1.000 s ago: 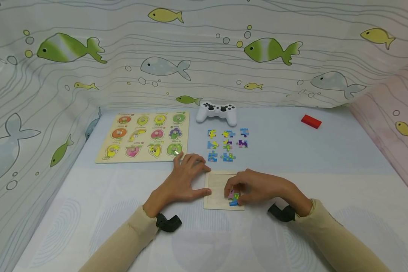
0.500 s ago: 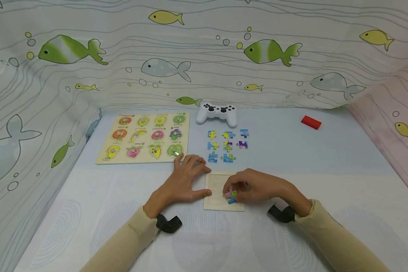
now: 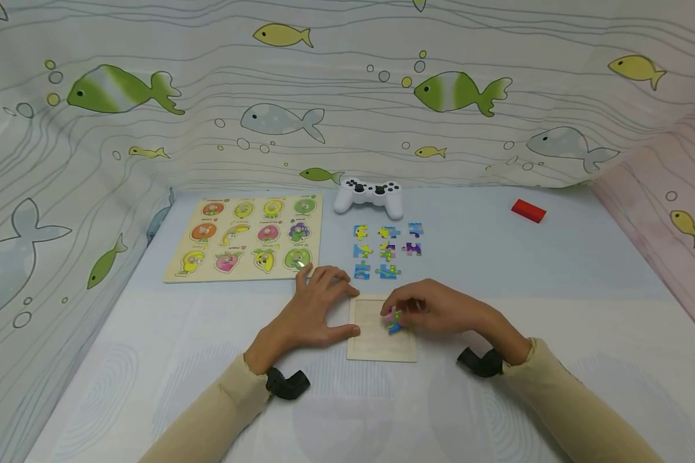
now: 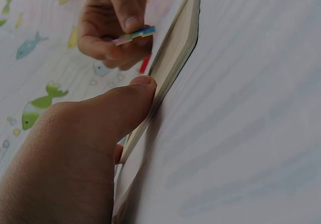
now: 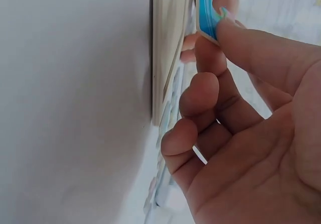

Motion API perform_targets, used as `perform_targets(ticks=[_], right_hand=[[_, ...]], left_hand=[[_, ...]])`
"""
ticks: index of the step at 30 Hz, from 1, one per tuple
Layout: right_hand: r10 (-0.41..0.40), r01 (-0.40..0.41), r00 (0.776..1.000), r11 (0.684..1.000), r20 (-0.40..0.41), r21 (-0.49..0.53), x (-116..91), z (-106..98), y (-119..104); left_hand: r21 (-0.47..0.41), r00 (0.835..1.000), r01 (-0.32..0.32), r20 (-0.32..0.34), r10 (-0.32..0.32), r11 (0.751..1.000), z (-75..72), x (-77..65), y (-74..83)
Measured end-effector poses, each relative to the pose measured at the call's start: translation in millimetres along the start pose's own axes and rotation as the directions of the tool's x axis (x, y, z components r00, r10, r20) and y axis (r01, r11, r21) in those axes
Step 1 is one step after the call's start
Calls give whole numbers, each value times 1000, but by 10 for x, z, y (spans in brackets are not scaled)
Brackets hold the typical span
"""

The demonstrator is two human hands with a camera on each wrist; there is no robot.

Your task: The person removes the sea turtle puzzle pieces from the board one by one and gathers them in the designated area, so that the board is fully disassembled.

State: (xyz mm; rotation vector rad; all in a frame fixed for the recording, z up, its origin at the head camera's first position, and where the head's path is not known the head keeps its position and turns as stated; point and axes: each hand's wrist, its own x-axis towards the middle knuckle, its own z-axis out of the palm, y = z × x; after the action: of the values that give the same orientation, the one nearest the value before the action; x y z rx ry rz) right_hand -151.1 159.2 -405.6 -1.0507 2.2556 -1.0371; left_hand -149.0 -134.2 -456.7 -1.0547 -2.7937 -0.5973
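Note:
A jigsaw puzzle piece (image 3: 394, 327) in blue, green and pink is pinched between the thumb and fingers of my right hand (image 3: 443, 308). It is held above a shallow square wooden puzzle tray (image 3: 376, 354) with a raised rim. The right wrist view shows the blue end of the piece (image 5: 204, 14) sticking out past the thumb, the other fingers curled loosely. My left hand (image 3: 313, 312) is spread at the left side of the tray. Its thumb (image 4: 143, 91) touches the tray's edge, and the index fingertip lies by the far left corner.
Several loose puzzle pieces (image 3: 361, 251) lie in rows beyond the tray. A wooden fruit peg puzzle board (image 3: 249, 247) is at the back left, close to my left fingers. Behind stand a white game controller (image 3: 368, 197) and, far right, a red block (image 3: 528, 211).
My right hand has raised the puzzle piece off the lower part of the tray and moved it slightly away from me. The left hand stays at the tray's edge.

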Motion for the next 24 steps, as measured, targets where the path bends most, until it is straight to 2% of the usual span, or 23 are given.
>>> perform_targets(ticks=[11, 24], right_hand=[[66, -68, 992, 998, -106, -15, -31, -129, 123], [196, -197, 952, 980, -234, 18, -88, -293, 405]], left_hand=[[8, 1000, -11, -15, 11, 1000, -8, 7, 14], [-4, 1000, -6, -10, 6, 1000, 2, -6, 10]])
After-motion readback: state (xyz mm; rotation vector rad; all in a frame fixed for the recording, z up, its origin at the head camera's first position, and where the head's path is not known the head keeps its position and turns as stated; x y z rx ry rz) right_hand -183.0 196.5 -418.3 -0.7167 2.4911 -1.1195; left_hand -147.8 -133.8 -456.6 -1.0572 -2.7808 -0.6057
